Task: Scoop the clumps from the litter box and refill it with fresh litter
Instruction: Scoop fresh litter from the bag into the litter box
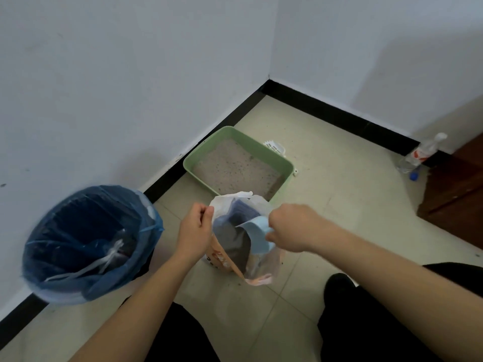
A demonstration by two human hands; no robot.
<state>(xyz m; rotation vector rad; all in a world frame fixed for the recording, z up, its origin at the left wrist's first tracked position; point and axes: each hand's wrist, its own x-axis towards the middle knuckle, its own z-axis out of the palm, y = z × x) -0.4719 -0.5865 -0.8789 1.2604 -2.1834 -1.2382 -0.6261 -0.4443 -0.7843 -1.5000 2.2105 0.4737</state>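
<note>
The open litter bag (220,257) stands on the tiled floor in front of the green litter box (287,176), which holds grey litter by the wall. The left hand (194,228) pinches the bag's rim; the right hand (292,228) grips a blue scoop (257,231) in its mouth. A blue-lined bin (154,220) stands to the left.

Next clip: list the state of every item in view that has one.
Litter bag: open, upright on the floor.
Left hand: pinches the bag's rim.
Blue scoop: dipped into the bag's mouth.
Right hand: grips the blue scoop.
Litter box: uncovered, litter inside.
Trash bin: lidless, lined with blue plastic.
Water bottle: leaning against the baseboard.
</note>
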